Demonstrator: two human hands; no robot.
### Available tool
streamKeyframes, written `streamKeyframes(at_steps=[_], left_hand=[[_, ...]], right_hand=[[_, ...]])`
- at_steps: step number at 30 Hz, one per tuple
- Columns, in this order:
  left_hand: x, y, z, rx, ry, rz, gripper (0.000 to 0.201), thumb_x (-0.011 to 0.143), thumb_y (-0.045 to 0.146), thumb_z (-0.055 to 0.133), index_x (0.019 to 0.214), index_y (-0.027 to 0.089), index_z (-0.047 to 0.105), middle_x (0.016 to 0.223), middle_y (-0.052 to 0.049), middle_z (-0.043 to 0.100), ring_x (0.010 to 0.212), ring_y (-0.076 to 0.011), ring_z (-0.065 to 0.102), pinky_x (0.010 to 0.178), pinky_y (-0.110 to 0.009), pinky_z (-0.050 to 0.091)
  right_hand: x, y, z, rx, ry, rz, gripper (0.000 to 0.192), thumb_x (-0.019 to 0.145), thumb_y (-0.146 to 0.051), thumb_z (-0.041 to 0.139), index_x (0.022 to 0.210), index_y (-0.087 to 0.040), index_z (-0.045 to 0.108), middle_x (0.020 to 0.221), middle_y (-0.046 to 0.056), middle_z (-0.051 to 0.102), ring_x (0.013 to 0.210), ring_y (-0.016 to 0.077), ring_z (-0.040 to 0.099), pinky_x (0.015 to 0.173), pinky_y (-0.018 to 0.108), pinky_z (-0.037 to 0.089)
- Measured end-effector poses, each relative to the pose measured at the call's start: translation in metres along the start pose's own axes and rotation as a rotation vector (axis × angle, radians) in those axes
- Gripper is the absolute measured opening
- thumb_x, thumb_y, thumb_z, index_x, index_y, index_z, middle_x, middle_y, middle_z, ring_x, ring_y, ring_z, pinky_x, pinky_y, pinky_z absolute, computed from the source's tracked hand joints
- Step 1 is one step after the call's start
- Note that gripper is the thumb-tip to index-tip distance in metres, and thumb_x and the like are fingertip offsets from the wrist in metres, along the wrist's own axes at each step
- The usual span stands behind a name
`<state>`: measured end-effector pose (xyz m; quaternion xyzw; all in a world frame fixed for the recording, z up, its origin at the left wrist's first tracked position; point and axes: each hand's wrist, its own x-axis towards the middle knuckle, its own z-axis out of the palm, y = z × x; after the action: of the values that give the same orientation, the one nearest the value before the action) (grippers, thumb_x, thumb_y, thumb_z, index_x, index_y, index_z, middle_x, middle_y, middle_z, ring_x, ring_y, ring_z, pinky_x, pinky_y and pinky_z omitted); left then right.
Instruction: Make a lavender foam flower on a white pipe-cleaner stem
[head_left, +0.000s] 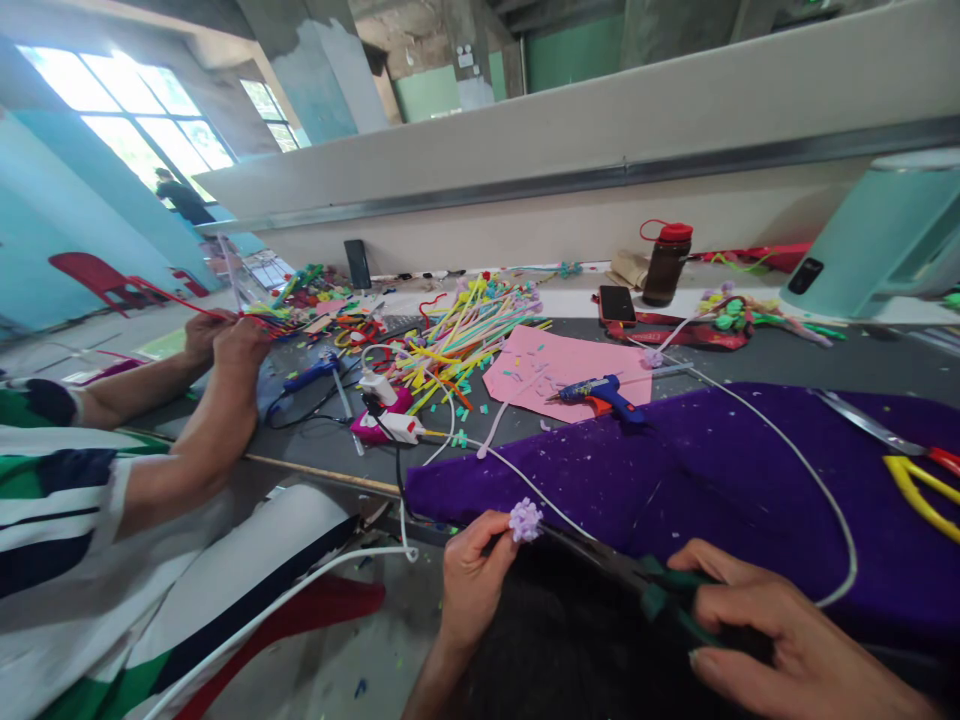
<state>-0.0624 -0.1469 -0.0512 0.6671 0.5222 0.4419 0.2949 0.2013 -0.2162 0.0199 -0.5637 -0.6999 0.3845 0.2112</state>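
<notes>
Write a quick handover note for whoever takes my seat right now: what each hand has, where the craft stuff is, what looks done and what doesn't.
Left hand: pinches a small lilac foam flower at the near table edge.
Right hand: grips green-handled scissors, blades reaching toward the flower.
Things: purple cloth lies under the work, dotted with trimmings; blue glue gun rests on the pink sheet; coloured sticks are piled beyond it.
A person on the left works with their own hands.
Done: the flower is formed.
Left: whether its trimming is finished cannot be told.
</notes>
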Motion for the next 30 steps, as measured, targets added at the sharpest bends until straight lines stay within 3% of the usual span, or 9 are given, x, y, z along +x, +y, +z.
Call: streamKeyframes(at_steps=[24, 30], left_hand=[[-0.0001, -0.0015, 0.0003, 0.020, -0.090, 0.036, 0.012, 0.077, 0.022, 0.054, 0.072, 0.018, 0.064, 0.064, 0.002, 0.058, 0.059, -0.0112, 0.051, 0.058, -0.020, 0.038], [-0.0005, -0.0006, -0.0002, 0.053, -0.097, 0.076, 0.013, 0.078, 0.021, 0.052, 0.072, 0.017, 0.063, 0.064, 0.002, 0.058, 0.060, -0.0107, 0.052, 0.059, -0.020, 0.038]], right_hand=[[0.0008, -0.0014, 0.0009, -0.123, -0.036, -0.012, 0.009, 0.069, -0.020, 0.058, 0.061, -0.022, 0.062, 0.092, 0.001, 0.061, 0.088, 0.0196, 0.059, 0.066, 0.021, 0.049], [0.0028, -0.0029, -0.0001, -0.043, -0.033, -0.021, 0.011, 0.069, -0.021, 0.058, 0.060, -0.022, 0.064, 0.090, 0.000, 0.062, 0.081, 0.0168, 0.060, 0.064, 0.019, 0.049]])
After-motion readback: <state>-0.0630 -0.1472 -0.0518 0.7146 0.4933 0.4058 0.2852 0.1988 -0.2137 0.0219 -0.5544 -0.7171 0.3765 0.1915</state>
